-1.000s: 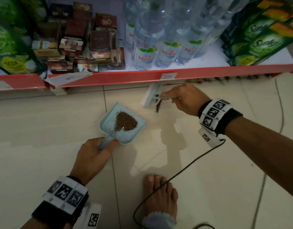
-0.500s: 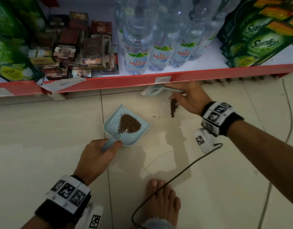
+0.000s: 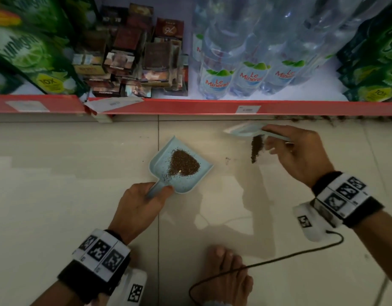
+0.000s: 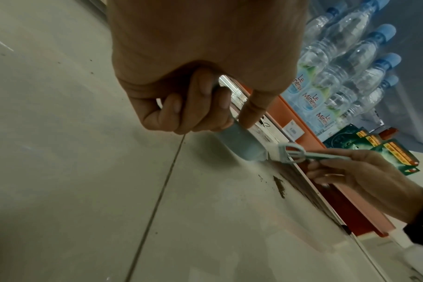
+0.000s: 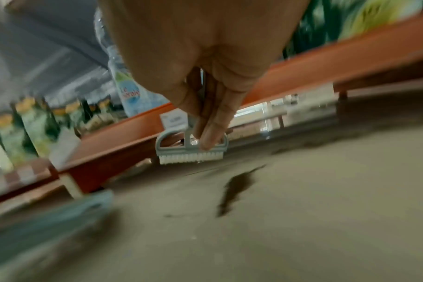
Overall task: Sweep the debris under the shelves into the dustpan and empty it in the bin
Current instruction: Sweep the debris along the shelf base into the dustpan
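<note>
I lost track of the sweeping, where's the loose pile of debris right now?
In the head view, the pile lies on the floor right of the dustpan, beside the right hand.

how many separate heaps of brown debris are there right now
2 clear heaps: one in the dustpan, one streak on the floor by the brush. More may hide under the shelf.

The pale tiled floor carries a light-blue dustpan, flat on the tiles just beyond the left fingers, with a brown heap of debris in it. A narrow dark streak of debris lies on the tiles right beside the right fingers. More crumbs line the floor under the red shelf edge, beyond those fingers.
</note>
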`<action>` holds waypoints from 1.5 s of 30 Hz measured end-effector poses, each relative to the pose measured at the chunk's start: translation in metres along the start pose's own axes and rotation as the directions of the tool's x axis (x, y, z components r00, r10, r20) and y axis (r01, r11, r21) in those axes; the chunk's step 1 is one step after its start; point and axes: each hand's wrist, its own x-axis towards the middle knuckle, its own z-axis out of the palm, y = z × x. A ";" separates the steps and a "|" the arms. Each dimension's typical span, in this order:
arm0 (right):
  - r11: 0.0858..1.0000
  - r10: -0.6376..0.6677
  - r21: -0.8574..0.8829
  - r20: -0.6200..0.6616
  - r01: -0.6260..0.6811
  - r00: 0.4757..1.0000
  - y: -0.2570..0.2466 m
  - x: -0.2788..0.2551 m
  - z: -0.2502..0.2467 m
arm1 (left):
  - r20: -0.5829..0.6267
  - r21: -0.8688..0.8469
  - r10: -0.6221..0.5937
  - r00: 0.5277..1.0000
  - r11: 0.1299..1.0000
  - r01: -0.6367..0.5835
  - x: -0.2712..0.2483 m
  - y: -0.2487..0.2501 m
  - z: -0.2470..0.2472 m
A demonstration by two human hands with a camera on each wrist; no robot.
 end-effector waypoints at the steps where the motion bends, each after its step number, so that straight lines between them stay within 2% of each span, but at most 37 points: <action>1: 0.985 0.036 0.169 0.001 -0.035 0.999 -0.008 0.003 0.020 | -0.002 -0.013 -0.012 1.000 1.000 0.012 -0.001 -0.002 -0.003; 3: 0.932 0.056 0.358 0.025 -0.061 0.998 -0.027 0.011 0.062 | -0.029 -0.038 -0.047 0.998 0.998 0.046 -0.003 -0.007 -0.010; 5: 0.927 0.008 0.373 0.066 -0.032 0.998 -0.048 0.026 0.098 | -0.073 -0.073 -0.081 0.994 0.994 0.075 -0.006 -0.013 -0.018; 11: 0.957 -0.278 0.128 0.147 0.260 0.949 -0.097 0.068 0.165 | -0.161 -0.142 -0.162 0.974 0.980 0.139 -0.020 -0.023 -0.044; 13: 0.950 -0.311 0.059 0.146 0.305 0.939 -0.107 0.075 0.177 | -0.189 -0.135 -0.170 0.967 0.980 0.146 -0.024 -0.026 -0.049; 16: 0.950 -0.293 -0.060 0.179 0.308 0.939 -0.117 0.082 0.187 | -0.200 -0.143 -0.181 0.963 0.978 0.154 -0.027 -0.030 -0.052; 18: 0.930 -0.252 -0.195 0.284 0.313 0.925 -0.122 0.082 0.182 | -0.199 -0.128 -0.169 0.965 0.981 0.146 -0.028 -0.031 -0.052; 21: 0.850 -0.143 -0.420 0.396 0.317 0.907 -0.116 0.072 0.149 | -0.206 -0.115 -0.131 0.970 0.987 0.109 -0.031 -0.032 -0.054; 23: 0.772 -0.024 -0.578 0.390 0.265 0.920 -0.108 0.055 0.114 | -0.208 -0.112 -0.115 0.971 0.989 0.093 -0.032 -0.031 -0.054; 25: 0.703 0.021 -0.672 0.346 0.233 0.938 -0.104 0.041 0.088 | -0.202 -0.106 -0.106 0.974 0.991 0.086 -0.032 -0.030 -0.053; 27: 0.730 -0.010 -0.644 0.324 0.228 0.946 -0.107 0.038 0.083 | -0.186 -0.103 -0.104 0.977 0.991 0.085 -0.030 -0.027 -0.051; 29: 0.793 -0.107 -0.546 0.312 0.270 0.944 -0.117 0.043 0.096 | -0.165 -0.107 -0.101 0.981 0.991 0.084 -0.027 -0.022 -0.047; 31: 0.817 -0.191 -0.477 0.308 0.324 0.932 -0.130 0.054 0.118 | -0.151 -0.113 -0.103 0.983 0.990 0.086 -0.025 -0.017 -0.043; 33: 0.807 -0.189 -0.483 0.331 0.338 0.925 -0.139 0.062 0.138 | -0.142 -0.117 -0.101 0.985 0.989 0.084 -0.024 -0.015 -0.041; 35: 0.756 -0.165 -0.547 0.372 0.359 0.914 -0.140 0.065 0.144 | -0.133 -0.109 -0.097 0.986 0.991 0.082 -0.023 -0.015 -0.040; 38: 0.739 -0.108 -0.575 0.414 0.352 0.904 -0.120 0.058 0.120 | -0.126 -0.083 -0.080 0.989 0.994 0.070 -0.019 -0.017 -0.040; 40: 0.758 -0.011 -0.583 0.438 0.293 0.899 -0.100 0.046 0.088 | -0.122 -0.079 -0.064 0.990 0.995 0.054 -0.017 -0.018 -0.039; 42: 0.726 0.068 -0.638 0.437 0.256 0.897 -0.080 0.034 0.052 | -0.116 -0.084 -0.047 0.992 0.996 0.037 -0.015 -0.019 -0.036; 43: 0.725 0.074 -0.644 0.426 0.245 0.902 -0.074 0.031 0.035 | -0.109 -0.088 -0.039 0.993 0.996 0.029 -0.013 -0.020 -0.035; 45: 0.789 0.021 -0.570 0.394 0.227 0.919 -0.067 0.028 0.009 | -0.088 -0.093 -0.029 0.996 0.995 0.020 -0.009 -0.021 -0.030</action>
